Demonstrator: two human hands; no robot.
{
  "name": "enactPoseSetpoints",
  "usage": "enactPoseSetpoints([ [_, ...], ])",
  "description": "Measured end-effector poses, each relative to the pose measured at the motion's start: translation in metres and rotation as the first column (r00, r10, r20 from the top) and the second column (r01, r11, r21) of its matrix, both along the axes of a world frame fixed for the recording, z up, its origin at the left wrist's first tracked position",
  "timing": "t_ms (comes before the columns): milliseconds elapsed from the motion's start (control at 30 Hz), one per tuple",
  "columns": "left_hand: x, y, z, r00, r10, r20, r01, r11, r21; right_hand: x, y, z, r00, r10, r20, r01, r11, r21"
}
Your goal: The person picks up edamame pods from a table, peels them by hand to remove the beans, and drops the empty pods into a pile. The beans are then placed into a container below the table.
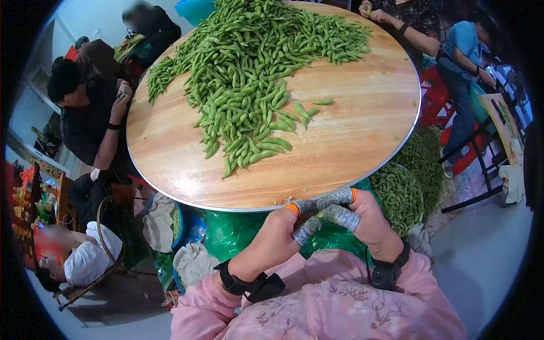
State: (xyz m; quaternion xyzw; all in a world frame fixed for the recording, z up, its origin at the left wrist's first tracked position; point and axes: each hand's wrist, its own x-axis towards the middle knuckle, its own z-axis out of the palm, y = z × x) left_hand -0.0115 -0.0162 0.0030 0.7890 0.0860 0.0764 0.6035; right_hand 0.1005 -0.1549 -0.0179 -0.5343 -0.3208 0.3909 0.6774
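My left hand (272,237) and my right hand (368,222) meet just off the near edge of the round wooden table (351,122). Grey finger covers with orange bands wrap the fingers and thumbs. Both hands are closed in a pinch, fingertips together, around a small green pod (319,215) that is mostly hidden between them. Black straps circle both wrists. On the table a large heap of green pods (243,68) spreads from the far side towards me, with a few loose pods at its right edge.
Below the table hang green plastic sheets (226,229). More pods (399,192) fill sacks at the right, and a blue basin (180,224) stands at the left. Several people sit around, one at the table's left (85,113). A co-worker's hands (381,15) are at the far right edge.
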Motion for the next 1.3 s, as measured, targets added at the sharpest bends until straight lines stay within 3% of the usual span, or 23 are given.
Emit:
enactPoseSetpoints([
  [67, -0.001, -0.001, -0.013, 0.998, -0.059, 0.026, 0.053, 0.98, 0.193, -0.004, -0.002, 0.005, 0.998, -0.059, 0.031, 0.06, 0.997, -0.044],
  [100, -0.003, -0.003, -0.013, 0.998, -0.06, 0.024, 0.055, 0.98, 0.191, -0.006, -0.003, 0.008, 0.991, -0.117, 0.064, 0.122, 0.989, -0.082],
  [167, -0.006, -0.005, -0.009, 1.0, 0.022, 0.019, -0.029, 0.827, 0.562, -0.005, -0.006, 0.015, 0.996, -0.089, 0.025, 0.091, 0.99, -0.109],
  [300, -0.007, -0.01, -0.011, 0.998, 0.042, 0.037, -0.056, 0.755, 0.653, -0.006, -0.01, 0.008, 0.995, -0.001, -0.102, -0.01, 0.994, -0.109],
  [367, -0.007, -0.009, -0.015, 0.997, -0.016, 0.072, -0.046, 0.621, 0.782, -0.006, -0.012, 0.011, 0.996, 0.011, -0.091, -0.023, 0.991, -0.129],
  [567, -0.009, -0.007, -0.016, 0.973, -0.105, 0.206, -0.133, 0.475, 0.87, -0.006, -0.011, 0.018, 0.992, 0.031, -0.121, -0.049, 0.988, -0.146],
  [900, -0.008, -0.006, -0.011, 0.979, -0.127, 0.161, -0.079, 0.491, 0.867, -0.007, -0.011, 0.014, 0.986, 0.018, -0.167, -0.046, 0.985, -0.165],
  [967, -0.007, -0.007, -0.011, 0.965, -0.145, 0.217, -0.129, 0.456, 0.881, -0.007, -0.011, 0.014, 0.988, 0.019, -0.156, -0.045, 0.985, -0.165],
  [1100, -0.009, -0.008, -0.015, 0.968, -0.148, 0.204, -0.115, 0.46, 0.88, -0.008, -0.012, 0.012, 0.989, 0.02, -0.145, -0.04, 0.99, -0.137],
  [1300, -0.011, -0.009, -0.03, 0.967, -0.094, 0.237, -0.136, 0.593, 0.793, -0.011, -0.011, 0.001, 0.961, 0.018, -0.275, -0.036, 0.997, -0.061],
])
